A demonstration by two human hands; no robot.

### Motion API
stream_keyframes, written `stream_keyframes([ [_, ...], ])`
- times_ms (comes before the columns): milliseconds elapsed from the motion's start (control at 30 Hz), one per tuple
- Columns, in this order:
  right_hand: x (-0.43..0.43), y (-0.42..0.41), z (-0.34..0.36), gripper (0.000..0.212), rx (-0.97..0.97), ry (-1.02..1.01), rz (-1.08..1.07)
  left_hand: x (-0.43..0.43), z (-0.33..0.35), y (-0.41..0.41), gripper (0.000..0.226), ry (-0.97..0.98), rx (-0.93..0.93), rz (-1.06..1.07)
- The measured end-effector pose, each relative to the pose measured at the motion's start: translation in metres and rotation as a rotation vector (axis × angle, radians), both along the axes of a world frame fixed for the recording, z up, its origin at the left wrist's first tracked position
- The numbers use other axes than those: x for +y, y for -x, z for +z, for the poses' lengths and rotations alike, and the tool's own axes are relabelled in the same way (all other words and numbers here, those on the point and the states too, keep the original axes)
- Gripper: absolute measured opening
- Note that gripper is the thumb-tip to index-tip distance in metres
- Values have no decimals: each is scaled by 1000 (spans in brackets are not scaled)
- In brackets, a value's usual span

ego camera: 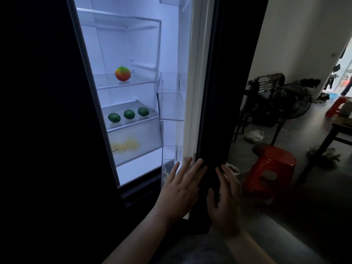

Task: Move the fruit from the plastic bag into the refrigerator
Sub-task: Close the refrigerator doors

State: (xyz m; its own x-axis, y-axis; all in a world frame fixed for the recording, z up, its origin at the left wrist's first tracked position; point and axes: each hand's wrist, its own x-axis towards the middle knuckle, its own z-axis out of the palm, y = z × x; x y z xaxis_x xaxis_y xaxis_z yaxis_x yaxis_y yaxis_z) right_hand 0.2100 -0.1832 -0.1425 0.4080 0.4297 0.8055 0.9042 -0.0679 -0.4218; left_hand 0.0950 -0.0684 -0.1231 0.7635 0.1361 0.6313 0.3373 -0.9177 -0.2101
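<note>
Left grip and right grip, both flat with fingers straight, forearms outstretched.

I counted one red-and-orange fruit and three green fruits in the refrigerator. The yellow pieces in its drawer were too blurred to count. There were two hands, a left hand and a right hand. Out in the room were two red stools, one fan and one white plastic bag.
</note>
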Motion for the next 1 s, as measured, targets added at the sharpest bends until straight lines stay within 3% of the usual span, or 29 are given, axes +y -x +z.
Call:
stream_keyframes([
  [300, 28, 30, 2, 54, 69, 24, 188, 16, -10, 37, 67, 130, -114, 141],
  [600, 75, 67, 12, 56, 29, 161, 367, 47, -6, 74, 59, 166, -65, 233],
  [733, 104, 68, 12, 68, 18, 298, 376, 65, 0, 97, 59, 189, -36, 317],
  [1000, 143, 62, 15, 62, -84, 382, 420, 98, 12, 116, 59, 173, 29, 392],
])
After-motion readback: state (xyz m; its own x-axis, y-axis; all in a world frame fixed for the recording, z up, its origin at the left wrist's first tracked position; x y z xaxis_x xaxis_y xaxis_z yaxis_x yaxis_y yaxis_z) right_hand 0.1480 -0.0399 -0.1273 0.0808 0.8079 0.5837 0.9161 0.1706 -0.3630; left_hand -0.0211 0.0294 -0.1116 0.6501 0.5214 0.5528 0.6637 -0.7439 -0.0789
